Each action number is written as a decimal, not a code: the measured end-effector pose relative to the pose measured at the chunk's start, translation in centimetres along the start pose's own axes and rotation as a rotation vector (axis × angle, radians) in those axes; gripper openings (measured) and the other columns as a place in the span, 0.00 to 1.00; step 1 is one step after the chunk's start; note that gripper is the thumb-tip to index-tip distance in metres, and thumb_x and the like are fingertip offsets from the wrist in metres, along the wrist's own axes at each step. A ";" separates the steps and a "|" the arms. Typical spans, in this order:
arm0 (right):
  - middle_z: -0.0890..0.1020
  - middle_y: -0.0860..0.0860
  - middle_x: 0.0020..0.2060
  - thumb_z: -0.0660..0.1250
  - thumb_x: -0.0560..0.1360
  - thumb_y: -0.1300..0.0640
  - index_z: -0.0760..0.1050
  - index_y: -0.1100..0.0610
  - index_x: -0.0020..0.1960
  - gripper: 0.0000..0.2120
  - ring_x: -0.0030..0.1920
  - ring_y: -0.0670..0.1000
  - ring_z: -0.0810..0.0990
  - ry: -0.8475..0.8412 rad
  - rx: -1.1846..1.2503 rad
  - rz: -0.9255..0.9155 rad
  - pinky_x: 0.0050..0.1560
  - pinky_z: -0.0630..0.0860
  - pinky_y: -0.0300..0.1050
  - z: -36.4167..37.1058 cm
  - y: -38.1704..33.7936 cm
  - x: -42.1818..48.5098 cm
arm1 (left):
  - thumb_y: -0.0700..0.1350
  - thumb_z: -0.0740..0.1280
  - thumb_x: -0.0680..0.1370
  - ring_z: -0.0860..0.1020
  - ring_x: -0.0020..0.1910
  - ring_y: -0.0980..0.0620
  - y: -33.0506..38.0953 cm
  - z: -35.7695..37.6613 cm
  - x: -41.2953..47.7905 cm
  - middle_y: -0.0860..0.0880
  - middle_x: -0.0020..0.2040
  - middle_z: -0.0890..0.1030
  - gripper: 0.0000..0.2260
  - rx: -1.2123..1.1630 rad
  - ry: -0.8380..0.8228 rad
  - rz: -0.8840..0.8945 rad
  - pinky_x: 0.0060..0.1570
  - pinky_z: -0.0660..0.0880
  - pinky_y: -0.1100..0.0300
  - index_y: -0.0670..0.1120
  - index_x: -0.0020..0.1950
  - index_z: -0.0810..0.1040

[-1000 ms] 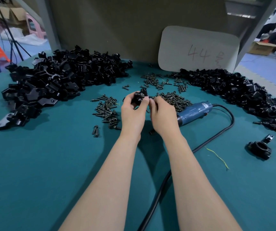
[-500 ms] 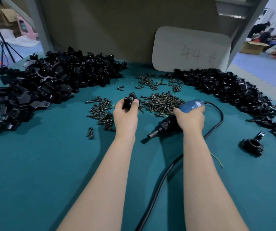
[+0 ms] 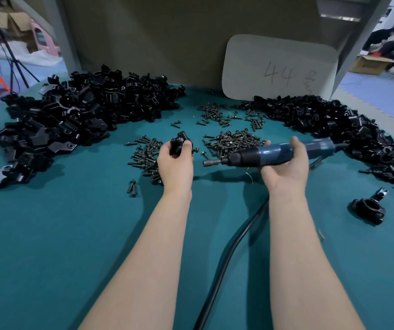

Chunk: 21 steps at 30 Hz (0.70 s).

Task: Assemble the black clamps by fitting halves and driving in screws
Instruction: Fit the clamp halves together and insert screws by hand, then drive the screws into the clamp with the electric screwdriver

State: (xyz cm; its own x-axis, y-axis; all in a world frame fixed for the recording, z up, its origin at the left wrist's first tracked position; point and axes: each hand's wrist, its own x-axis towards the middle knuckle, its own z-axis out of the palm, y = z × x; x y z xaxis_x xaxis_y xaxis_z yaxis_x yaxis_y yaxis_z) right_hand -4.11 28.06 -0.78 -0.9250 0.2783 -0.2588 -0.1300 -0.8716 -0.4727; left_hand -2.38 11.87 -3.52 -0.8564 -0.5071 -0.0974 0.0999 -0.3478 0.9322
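My left hand (image 3: 175,163) grips a small black clamp (image 3: 179,144) above the green table, a screw head showing on its top. My right hand (image 3: 285,166) holds a blue electric screwdriver (image 3: 274,153) lifted off the table, lying level, its bit tip (image 3: 209,162) pointing left toward the clamp with a small gap between them. Loose dark screws (image 3: 234,141) lie in piles just behind both hands.
A big heap of black clamp halves (image 3: 72,120) fills the left back, another heap (image 3: 334,125) the right back. One assembled clamp (image 3: 367,207) sits at the right. The screwdriver's black cord (image 3: 229,256) runs toward me between my arms. A white card (image 3: 279,67) leans on the back wall.
My right hand left the clamp, took the screwdriver off the table and lifted it, swinging the tip toward the clamp. My left hand keeps holding the clamp.
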 end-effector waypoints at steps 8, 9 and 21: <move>0.75 0.56 0.63 0.66 0.76 0.44 0.68 0.54 0.69 0.25 0.57 0.56 0.78 -0.006 0.090 -0.020 0.63 0.73 0.56 -1.7 0.9 1.7 | 0.44 0.66 0.79 0.78 0.54 0.48 -0.2 0.1 -0.1 0.53 0.48 0.78 0.05 0.087 0.014 0.013 0.61 0.75 0.52 0.53 0.46 0.73; 0.75 0.57 0.64 0.68 0.76 0.45 0.68 0.53 0.69 0.26 0.57 0.57 0.79 -0.008 0.104 -0.021 0.63 0.73 0.57 -1.9 0.9 1.7 | 0.44 0.66 0.79 0.78 0.55 0.48 -0.3 0.1 0.0 0.52 0.49 0.78 0.04 0.094 0.015 0.013 0.61 0.74 0.51 0.52 0.47 0.73; 0.74 0.59 0.66 0.68 0.76 0.49 0.63 0.55 0.71 0.27 0.58 0.60 0.80 -0.007 0.076 -0.121 0.61 0.75 0.58 -2.1 1.4 2.2 | 0.44 0.66 0.79 0.78 0.55 0.49 -0.5 0.0 0.1 0.52 0.49 0.78 0.05 0.134 0.019 0.013 0.62 0.74 0.51 0.48 0.53 0.74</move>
State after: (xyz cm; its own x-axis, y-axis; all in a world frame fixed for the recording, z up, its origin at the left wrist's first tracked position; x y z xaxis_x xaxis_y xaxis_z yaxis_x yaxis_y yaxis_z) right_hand -5.54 28.33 -3.77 -0.9036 0.3801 -0.1977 -0.2668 -0.8602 -0.4346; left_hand -2.59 12.02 -4.02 -0.8458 -0.5259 -0.0900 0.0415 -0.2332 0.9715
